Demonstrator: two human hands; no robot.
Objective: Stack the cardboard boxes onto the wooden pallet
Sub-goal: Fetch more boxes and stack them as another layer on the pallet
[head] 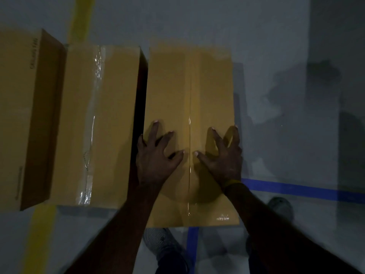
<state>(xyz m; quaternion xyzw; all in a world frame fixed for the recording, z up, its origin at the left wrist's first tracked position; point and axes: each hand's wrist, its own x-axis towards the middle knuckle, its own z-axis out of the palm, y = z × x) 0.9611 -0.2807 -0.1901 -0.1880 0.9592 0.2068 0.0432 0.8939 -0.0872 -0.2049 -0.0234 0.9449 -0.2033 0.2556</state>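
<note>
A taped cardboard box stands in front of me, seen from above, its top seam running away from me. My left hand lies flat on the near left part of its top with fingers spread. My right hand lies flat on the near right part, fingers spread, its outer fingers at the box's right edge. A second taped box stands to its left, with a dark gap between them. A third box stands at the far left, higher. No wooden pallet is in view.
The grey floor stretches to the right and beyond the boxes. Blue tape lines run under and right of the box. A yellow line passes behind the left boxes. My shoes stand just before the box.
</note>
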